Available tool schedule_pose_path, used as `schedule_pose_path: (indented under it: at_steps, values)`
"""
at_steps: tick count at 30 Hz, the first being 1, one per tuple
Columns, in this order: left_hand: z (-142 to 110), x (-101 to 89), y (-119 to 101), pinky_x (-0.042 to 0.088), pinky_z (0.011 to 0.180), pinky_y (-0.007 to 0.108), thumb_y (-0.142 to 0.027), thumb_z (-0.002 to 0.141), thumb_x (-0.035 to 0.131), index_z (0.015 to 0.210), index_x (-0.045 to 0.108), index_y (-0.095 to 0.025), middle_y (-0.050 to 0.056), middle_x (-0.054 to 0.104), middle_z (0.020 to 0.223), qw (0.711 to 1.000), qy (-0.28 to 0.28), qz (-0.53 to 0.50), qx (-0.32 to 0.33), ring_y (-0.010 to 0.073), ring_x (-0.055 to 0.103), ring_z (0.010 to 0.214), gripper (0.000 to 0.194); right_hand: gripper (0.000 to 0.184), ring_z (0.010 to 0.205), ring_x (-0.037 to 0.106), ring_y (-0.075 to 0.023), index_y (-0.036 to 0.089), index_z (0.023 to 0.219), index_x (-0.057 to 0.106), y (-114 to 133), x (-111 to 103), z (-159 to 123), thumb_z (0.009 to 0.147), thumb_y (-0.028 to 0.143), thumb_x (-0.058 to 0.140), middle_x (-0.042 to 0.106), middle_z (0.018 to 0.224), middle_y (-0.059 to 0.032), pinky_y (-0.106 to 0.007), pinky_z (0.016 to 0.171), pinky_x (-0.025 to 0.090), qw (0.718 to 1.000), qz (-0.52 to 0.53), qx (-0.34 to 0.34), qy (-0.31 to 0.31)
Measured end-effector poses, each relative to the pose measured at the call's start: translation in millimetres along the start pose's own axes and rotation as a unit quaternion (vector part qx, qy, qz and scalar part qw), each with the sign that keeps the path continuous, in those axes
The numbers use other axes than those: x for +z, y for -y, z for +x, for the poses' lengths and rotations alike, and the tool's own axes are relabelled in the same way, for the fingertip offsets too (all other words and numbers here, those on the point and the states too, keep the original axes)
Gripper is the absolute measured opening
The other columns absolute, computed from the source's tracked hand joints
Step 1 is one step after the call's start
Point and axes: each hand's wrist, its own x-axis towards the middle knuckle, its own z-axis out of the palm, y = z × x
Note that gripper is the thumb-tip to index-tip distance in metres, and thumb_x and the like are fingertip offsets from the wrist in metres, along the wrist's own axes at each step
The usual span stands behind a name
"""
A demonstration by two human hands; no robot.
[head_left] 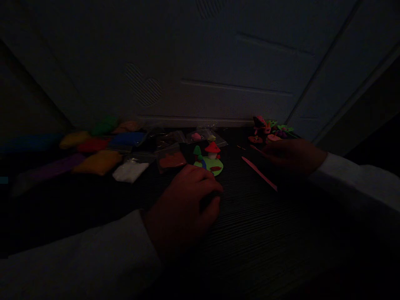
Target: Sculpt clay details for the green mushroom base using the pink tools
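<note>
In dim light, a left hand (184, 204) is resting on a dark table (237, 250), its fingers loosely curled with a small gap before the thumb, just beside the near edge of a round green clay base (218, 163). The base is carrying a red-capped mushroom (213, 150) and, at its left, a small green tree (197, 151). The right hand (290, 156) is hovering or resting over a thin pink tool (257, 148); whether its fingers are gripping it cannot be told. A longer pink tool (259, 173) is lying between the hands. Bags of coloured clay (97, 162) are spreading to the left; small clay figures (265, 125) are sitting far right.
</note>
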Motion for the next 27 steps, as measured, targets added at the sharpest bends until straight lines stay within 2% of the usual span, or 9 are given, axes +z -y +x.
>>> schedule_pose_path:
  at_steps: [2, 5, 10, 12, 16, 20, 23, 27]
  values:
    - [0.2, 0.1, -0.1, 0.036, 0.082, 0.033, -0.018, 0.076, 0.043, 0.087, 0.056, -0.018, 0.003, 0.052, 0.092, 1.0, -0.005, 0.005, 0.001, 0.0148, 0.044, 0.091, 0.017, 0.032, 0.074, 0.051, -0.0124, 0.017, 0.1, 0.053, -2.9, 4.4, -1.5, 0.08, 0.036, 0.038, 0.056, 0.088, -0.004, -0.026, 0.065, 0.04, 1.0, -0.019, 0.001, -0.01]
    - [1.4, 0.0, -0.5, 0.037, 0.081, 0.033, -0.018, 0.076, 0.042, 0.086, 0.056, -0.019, 0.002, 0.053, 0.091, 1.0, -0.005, 0.012, 0.001, 0.0144, 0.045, 0.089, 0.017, 0.036, 0.078, 0.051, -0.0133, 0.016, 0.098, 0.055, 5.8, 10.1, -4.1, 0.081, 0.042, 0.037, 0.055, 0.091, -0.0052, -0.026, 0.067, 0.04, 0.999, -0.027, -0.03, -0.018]
    - [4.2, -1.5, -1.2, 0.038, 0.077, 0.032, -0.019, 0.074, 0.045, 0.084, 0.057, -0.019, 0.002, 0.054, 0.088, 1.0, -0.003, 0.013, 0.003, 0.0146, 0.047, 0.086, 0.016, 0.03, 0.07, 0.052, -0.0133, 0.02, 0.087, 0.06, 26.4, 7.7, 0.4, 0.079, 0.036, 0.036, 0.057, 0.08, -0.0035, -0.026, 0.061, 0.039, 0.995, -0.065, -0.033, 0.062]
    - [4.3, -2.2, -1.6, 0.039, 0.076, 0.031, -0.019, 0.074, 0.045, 0.084, 0.058, -0.019, 0.002, 0.054, 0.088, 1.0, -0.006, 0.011, 0.004, 0.0145, 0.047, 0.085, 0.016, 0.026, 0.066, 0.053, -0.0147, 0.019, 0.082, 0.06, 29.1, 5.9, 3.2, 0.076, 0.031, 0.037, 0.057, 0.076, -0.0045, -0.026, 0.058, 0.038, 0.991, -0.109, -0.023, 0.072]
    - [2.4, -2.0, -1.1, 0.039, 0.077, 0.03, -0.02, 0.073, 0.046, 0.082, 0.058, -0.019, 0.001, 0.055, 0.087, 1.0, -0.014, 0.011, 0.001, 0.0145, 0.048, 0.085, 0.015, 0.024, 0.06, 0.053, -0.0151, 0.015, 0.082, 0.057, 30.9, 8.7, -2.3, 0.074, 0.031, 0.04, 0.057, 0.072, -0.0064, -0.024, 0.05, 0.035, 0.988, -0.148, -0.012, 0.032]
    - [1.5, 0.1, 0.8, 0.041, 0.075, 0.03, -0.021, 0.072, 0.048, 0.082, 0.057, -0.021, -0.001, 0.057, 0.084, 0.999, -0.029, -0.004, -0.014, 0.0142, 0.05, 0.082, 0.014, 0.035, 0.046, 0.048, -0.0113, 0.015, 0.092, 0.052, 47.7, 14.3, -30.3, 0.082, 0.041, 0.029, 0.055, 0.062, -0.004, -0.021, 0.041, 0.031, 0.996, -0.078, 0.047, -0.014]
    - [2.3, 0.7, 1.6, 0.041, 0.075, 0.03, -0.02, 0.071, 0.047, 0.08, 0.057, -0.021, -0.002, 0.058, 0.082, 0.999, -0.03, -0.022, -0.027, 0.014, 0.051, 0.08, 0.013, 0.034, 0.048, 0.052, -0.011, 0.023, 0.105, 0.047, 70.8, 16.0, -58.3, 0.084, 0.041, 0.027, 0.059, 0.066, -0.0015, -0.02, 0.04, 0.036, 0.998, 0.063, 0.002, -0.016]
    - [1.8, 0.5, 1.7, 0.042, 0.073, 0.03, -0.02, 0.07, 0.048, 0.076, 0.057, -0.021, -0.003, 0.057, 0.076, 0.998, -0.043, -0.037, -0.037, 0.0143, 0.051, 0.077, 0.01, 0.029, 0.043, 0.052, -0.0141, 0.033, 0.107, 0.046, 92.0, 17.6, -77.8, 0.081, 0.038, 0.034, 0.059, 0.06, 0.0016, -0.023, 0.036, 0.038, 0.993, 0.109, -0.034, -0.004]
